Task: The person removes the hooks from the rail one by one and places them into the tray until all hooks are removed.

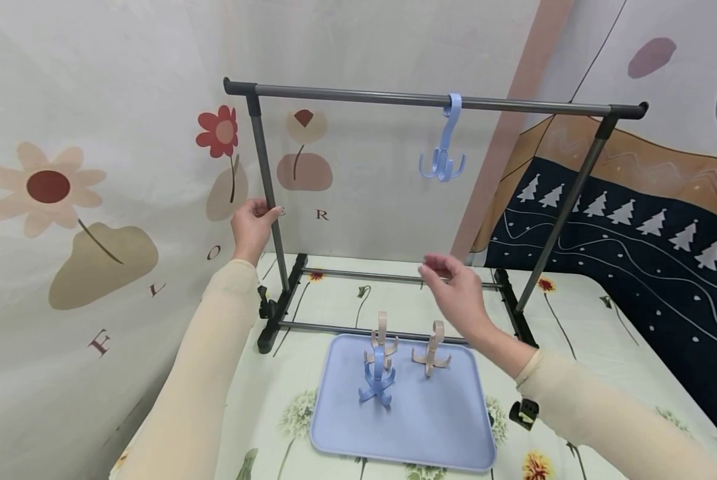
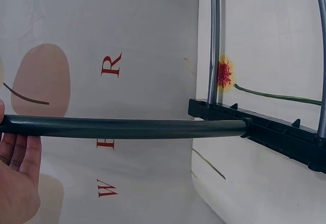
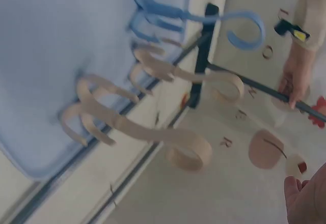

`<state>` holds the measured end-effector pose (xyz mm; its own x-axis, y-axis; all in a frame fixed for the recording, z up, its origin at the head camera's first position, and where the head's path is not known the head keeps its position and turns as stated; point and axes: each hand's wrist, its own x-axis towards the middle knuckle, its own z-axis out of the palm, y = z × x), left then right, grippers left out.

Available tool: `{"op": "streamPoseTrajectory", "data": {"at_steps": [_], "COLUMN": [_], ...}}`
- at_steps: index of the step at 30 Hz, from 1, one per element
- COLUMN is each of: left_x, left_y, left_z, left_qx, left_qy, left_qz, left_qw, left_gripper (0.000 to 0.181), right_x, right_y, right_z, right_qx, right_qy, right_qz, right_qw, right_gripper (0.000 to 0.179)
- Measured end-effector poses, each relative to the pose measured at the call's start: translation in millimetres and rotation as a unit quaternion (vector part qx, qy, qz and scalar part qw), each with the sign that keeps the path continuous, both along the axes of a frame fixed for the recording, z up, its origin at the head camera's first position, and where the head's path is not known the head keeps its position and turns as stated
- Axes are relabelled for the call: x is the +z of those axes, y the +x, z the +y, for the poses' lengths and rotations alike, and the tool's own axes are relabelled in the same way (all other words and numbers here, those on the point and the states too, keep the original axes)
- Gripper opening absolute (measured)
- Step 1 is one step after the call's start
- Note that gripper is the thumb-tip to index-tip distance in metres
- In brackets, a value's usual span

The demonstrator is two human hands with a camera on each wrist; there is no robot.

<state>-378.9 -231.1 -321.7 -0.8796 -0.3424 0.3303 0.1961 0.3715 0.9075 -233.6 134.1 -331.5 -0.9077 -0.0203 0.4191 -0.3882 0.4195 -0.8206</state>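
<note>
My left hand [image 1: 253, 230] grips the left post [image 1: 262, 150] of a dark metal hanging rack, thumb in front and fingers behind. Over the far right part of a light-blue tray [image 1: 436, 433], my right hand [image 1: 459, 297] hovers with loosely bent fingers and nothing in them. From the rack's top bar [image 1: 346, 95], right of its middle, hangs a blue multi-prong hook [image 1: 442, 163]. On the tray stand another blue hook [image 1: 377, 385] and two beige hooks, one at the right [image 1: 433, 357] and one behind the blue one [image 1: 383, 327]. The right wrist view shows these three blurred.
Two lower bars [image 1: 334, 328] join the rack's black feet [image 1: 281, 310] just behind the tray. A flower-printed cloth [image 1: 262, 413] covers the table. Behind stands a pale printed curtain [image 1: 370, 200], and at the right a dark-blue fabric with white trees [image 1: 664, 260].
</note>
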Motion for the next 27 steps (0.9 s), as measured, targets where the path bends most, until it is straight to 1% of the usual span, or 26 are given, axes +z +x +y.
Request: {"op": "streamPoseTrajectory", "data": {"at_steps": [4, 8, 12, 20, 27], "left_x": [-0.8, -0.7, -0.8, -1.1, 0.2], "left_y": [0.0, 0.4, 0.8, 1.3, 2.2], "left_z": [-0.5, -0.3, 0.2, 0.7, 0.5], "left_qx": [0.000, -0.002, -0.004, -0.004, -0.003], "left_qy": [-0.001, 0.000, 0.002, 0.002, 0.002], "left_qz": [0.002, 0.002, 0.003, -0.003, -0.001], "left_qw": [1.0000, 1.0000, 1.0000, 1.0000, 1.0000], "left_gripper": [0.031, 0.031, 0.032, 0.031, 0.032], "right_x": [19.8, 38.0, 50.9, 73.1, 100.0], "right_y": [-13.5, -24.6, -34.2, -46.9, -63.3], "right_z": [7, 12, 17, 21, 18], "right_qx": [-0.014, -0.035, -0.057, -0.102, -0.134], "right_qy": [-0.022, -0.032, -0.032, -0.046, -0.056], "right_qz": [0.022, 0.043, 0.059, 0.068, 0.089], "right_qw": [0.9994, 0.9980, 0.9961, 0.9914, 0.9854], "right_gripper": [0.033, 0.035, 0.038, 0.044, 0.045]}}
